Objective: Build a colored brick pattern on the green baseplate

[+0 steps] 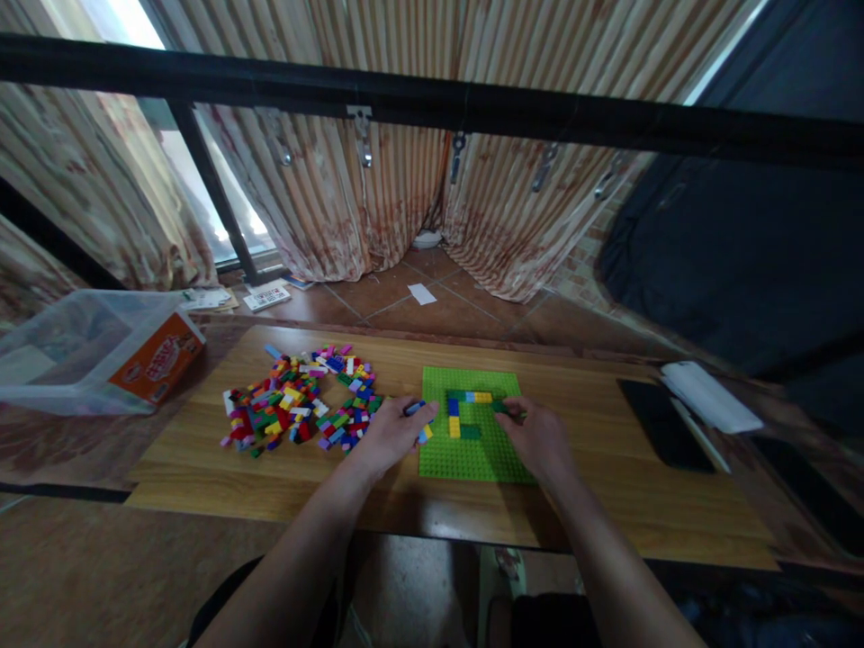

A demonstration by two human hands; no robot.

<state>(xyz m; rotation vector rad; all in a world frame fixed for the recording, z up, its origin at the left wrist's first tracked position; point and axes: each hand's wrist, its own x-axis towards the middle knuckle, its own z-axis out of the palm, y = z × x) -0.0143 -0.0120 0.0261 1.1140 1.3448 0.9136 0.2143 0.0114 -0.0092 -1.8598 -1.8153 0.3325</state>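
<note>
A light green baseplate (432, 462) lies on the wooden table, with a row of blue, green and yellow toy bricks (453, 416) fixed on it in an angular outline. At the plate's left edge, my left hand (393, 430) is closed around several small bricks; blue and yellow ones (424, 435) show at the fingers. My right hand (535, 434) is over the plate's right side, fingers pinched on a dark green brick (500, 407) near the right end of the top row. Whether that brick touches the plate is hidden.
A big loose pile of mixed bricks (290, 405) spreads over the left of the table (202, 468). Beyond it stands a clear plastic box (81, 337) with an orange label. At the right lie a black tablet-like slab (665, 423) and a white object (712, 396). A dark bar (432, 94) crosses above.
</note>
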